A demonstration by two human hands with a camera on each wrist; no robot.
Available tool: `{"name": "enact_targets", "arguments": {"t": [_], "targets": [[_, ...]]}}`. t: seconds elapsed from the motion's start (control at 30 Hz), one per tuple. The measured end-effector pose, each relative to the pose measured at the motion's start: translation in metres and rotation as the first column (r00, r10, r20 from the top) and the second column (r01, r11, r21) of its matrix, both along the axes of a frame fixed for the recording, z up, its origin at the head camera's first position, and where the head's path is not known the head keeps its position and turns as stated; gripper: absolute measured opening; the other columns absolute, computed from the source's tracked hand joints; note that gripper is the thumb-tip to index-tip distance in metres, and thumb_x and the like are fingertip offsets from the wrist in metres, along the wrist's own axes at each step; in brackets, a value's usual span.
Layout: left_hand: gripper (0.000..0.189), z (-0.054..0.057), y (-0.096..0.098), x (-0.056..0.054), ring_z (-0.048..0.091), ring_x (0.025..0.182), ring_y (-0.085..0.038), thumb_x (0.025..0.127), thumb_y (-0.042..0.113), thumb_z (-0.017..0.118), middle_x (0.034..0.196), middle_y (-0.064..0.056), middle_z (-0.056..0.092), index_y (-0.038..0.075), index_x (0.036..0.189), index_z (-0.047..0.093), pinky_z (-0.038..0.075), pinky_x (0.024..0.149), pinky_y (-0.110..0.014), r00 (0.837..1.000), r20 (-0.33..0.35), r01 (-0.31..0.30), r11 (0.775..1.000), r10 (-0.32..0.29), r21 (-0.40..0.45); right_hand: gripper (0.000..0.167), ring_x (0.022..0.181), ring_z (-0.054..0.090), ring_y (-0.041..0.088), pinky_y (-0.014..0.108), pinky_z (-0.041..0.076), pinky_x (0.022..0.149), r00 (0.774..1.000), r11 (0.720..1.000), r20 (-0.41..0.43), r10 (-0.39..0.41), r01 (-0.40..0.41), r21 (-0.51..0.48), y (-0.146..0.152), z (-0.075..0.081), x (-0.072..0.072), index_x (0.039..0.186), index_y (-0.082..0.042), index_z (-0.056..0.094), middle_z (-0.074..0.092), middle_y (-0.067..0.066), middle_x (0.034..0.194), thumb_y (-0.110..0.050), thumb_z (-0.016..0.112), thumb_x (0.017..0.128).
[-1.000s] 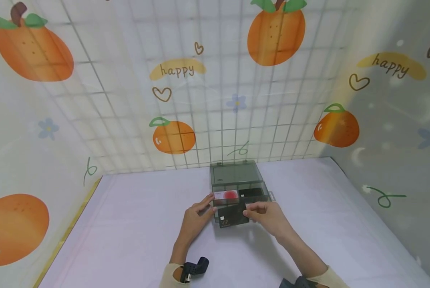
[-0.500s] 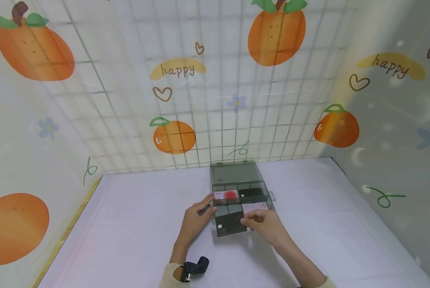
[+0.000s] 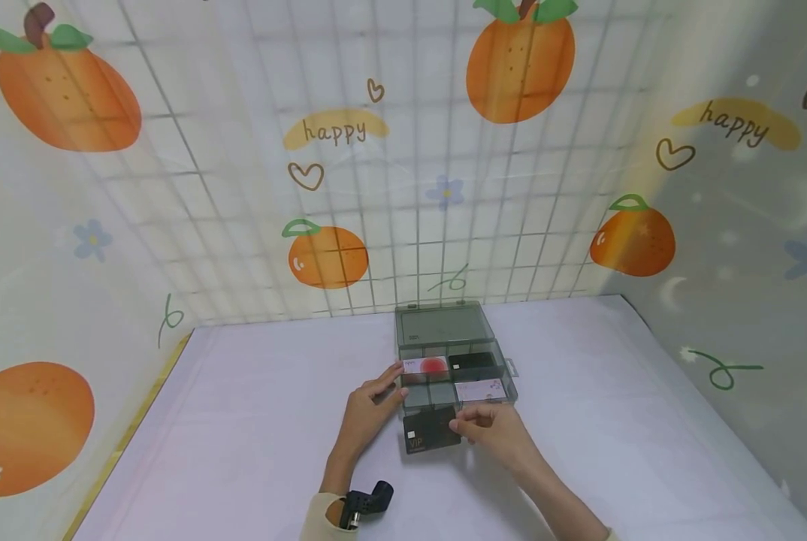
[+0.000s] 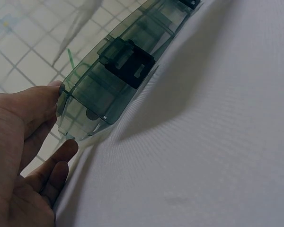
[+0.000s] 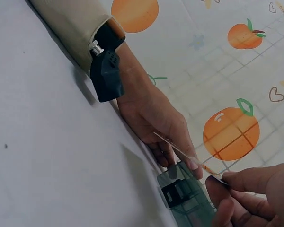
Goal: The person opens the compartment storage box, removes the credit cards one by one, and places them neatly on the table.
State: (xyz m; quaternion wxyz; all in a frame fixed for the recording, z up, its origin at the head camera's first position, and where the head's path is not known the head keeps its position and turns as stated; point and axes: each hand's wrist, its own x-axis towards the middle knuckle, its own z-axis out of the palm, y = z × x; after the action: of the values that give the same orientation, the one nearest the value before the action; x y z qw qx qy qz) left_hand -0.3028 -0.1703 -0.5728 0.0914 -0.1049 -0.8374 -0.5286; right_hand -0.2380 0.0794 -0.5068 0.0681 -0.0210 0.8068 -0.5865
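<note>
A black card marked VIP (image 3: 432,430) is tilted in front of the box, pinched at its right end between thumb and fingers of my right hand (image 3: 498,434). In the right wrist view the same card (image 5: 177,150) shows as a thin edge. The translucent green compartment box (image 3: 429,397) stands on the table with its lid (image 3: 446,324) tipped back. Inside lie a white card with a red circle (image 3: 433,365), a black card (image 3: 473,364) and a pale pink card (image 3: 482,390). My left hand (image 3: 368,409) rests its fairly straight fingers and thumb against the box's left side.
White cloth covers the table (image 3: 255,428). Behind it hangs a curtain (image 3: 417,150) printed with oranges and a grid. A clear latch tab (image 3: 512,367) sticks out on the box's right. A black wrist camera (image 3: 370,500) sits on the left wrist.
My right hand has drawn the VIP card down toward the front, off the box, uncovering the pale pink card and the front left compartments. The left hand has stayed in place.
</note>
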Motion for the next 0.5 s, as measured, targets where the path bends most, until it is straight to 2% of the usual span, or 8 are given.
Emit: {"name": "enact_targets", "arguments": {"t": [0.23, 0.5], "targets": [[0.048, 0.002, 0.0, 0.001, 0.06, 0.118, -0.015, 0.092, 0.042, 0.072, 0.142, 0.018, 0.054, 0.022, 0.136, 0.065, 0.041, 0.107, -0.048, 1.0, 0.007, 0.007, 1.0, -0.007, 0.002, 0.018, 0.072, 0.061, 0.016, 0.027, 0.046, 0.064, 1.0, 1.0, 0.003, -0.008, 0.008, 0.01, -0.003, -0.007, 0.001, 0.09, -0.006, 0.076, 0.072, 0.002, 0.082, -0.022, 0.082, 0.085], [0.049, 0.002, 0.0, 0.002, 0.06, 0.119, -0.014, 0.092, 0.044, 0.072, 0.142, 0.018, 0.054, 0.022, 0.136, 0.065, 0.039, 0.108, -0.049, 1.0, 0.016, 0.014, 1.0, -0.014, 0.012, 0.018, 0.07, 0.06, 0.015, 0.026, 0.044, 0.06, 1.0, 0.999, 0.001, 0.003, -0.003, 0.041, -0.005, -0.014, 0.002, 0.092, -0.007, 0.077, 0.07, 0.001, 0.077, -0.023, 0.081, 0.085]]}}
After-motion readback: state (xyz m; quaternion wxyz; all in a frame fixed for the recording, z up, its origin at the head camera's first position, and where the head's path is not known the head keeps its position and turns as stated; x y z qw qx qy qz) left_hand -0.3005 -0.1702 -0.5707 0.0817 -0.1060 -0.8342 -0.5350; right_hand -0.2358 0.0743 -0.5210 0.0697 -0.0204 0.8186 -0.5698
